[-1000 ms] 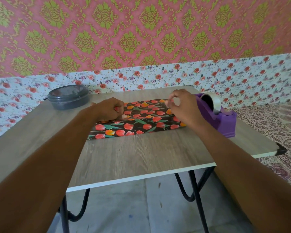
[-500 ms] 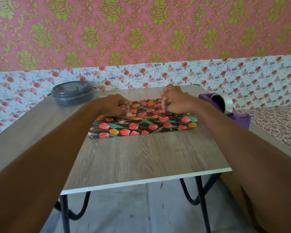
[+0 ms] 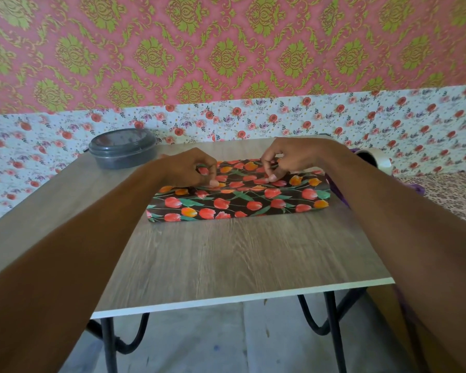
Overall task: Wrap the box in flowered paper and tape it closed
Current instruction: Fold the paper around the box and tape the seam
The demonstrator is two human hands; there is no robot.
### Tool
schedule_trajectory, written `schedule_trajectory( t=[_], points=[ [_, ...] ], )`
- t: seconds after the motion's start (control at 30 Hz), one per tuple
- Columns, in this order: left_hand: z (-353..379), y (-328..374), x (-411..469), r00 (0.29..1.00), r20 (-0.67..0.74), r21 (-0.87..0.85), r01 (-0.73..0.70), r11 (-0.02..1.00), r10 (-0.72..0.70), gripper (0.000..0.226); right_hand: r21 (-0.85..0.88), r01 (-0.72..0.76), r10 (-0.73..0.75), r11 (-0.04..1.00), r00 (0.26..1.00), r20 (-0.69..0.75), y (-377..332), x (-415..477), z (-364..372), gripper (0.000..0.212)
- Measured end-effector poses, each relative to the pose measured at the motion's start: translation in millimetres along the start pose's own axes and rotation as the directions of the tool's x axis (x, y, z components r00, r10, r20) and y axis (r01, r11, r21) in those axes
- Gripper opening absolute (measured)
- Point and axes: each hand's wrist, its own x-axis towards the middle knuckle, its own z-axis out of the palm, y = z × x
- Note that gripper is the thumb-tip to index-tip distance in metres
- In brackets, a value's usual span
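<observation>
Now one box [image 3: 234, 211] wrapped in dark flowered paper [image 3: 277, 196] lies flat on one wooden table [image 3: 226, 262], a bit toward the far side. Two hands are on top of it, a little apart: the left hand [image 3: 191, 168] near the left end and the right hand [image 3: 288, 157] near the middle, both with curled fingers and a thumb tip touching the paper, but I cannot tell if they pinch anything. One grey round tub [image 3: 123, 149] with a lid stands at the far left corner, and one roll of tape [image 3: 381, 160] peeks out behind the right arm on one purple holder [image 3: 336, 188].
</observation>
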Motion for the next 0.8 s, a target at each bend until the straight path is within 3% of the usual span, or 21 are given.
schedule_trajectory(
  t=[0.13, 0.47, 0.53, 0.67, 0.8],
  points=[
    [4, -3, 0, 0.999, -0.024, 0.006, 0.021, 1.000, -0.021, 0.018, -0.013, -0.007, 0.007, 1.000, 1.000, -0.001, 1, 2, 1, 0.019],
    [12, -9, 1, 0.983, -0.124, 0.111, 0.150, 0.982, -0.136, 0.014, 0.018, -0.080, 0.081, 0.997, 0.992, -0.101, -4, 5, 11, 0.008],
    [14, -2, 0, 0.968, -0.212, 0.108, 0.159, 0.981, -0.134, 0.016, 0.038, -0.101, 0.105, 0.994, 0.988, -0.113, -3, 5, 13, 0.011],
    [28, 28, -9, 0.867, -0.497, 0.490, 0.317, 0.812, -0.039, 0.014, 0.128, -0.113, 0.134, 0.985, 0.977, -0.167, -4, -5, 16, 0.020],
    [43, 37, -10, 0.768, -0.640, 0.404, 0.370, 0.837, -0.031, 0.023, 0.229, -0.143, 0.191, 0.963, 0.959, -0.207, 3, -8, 23, 0.013]
  ],
)
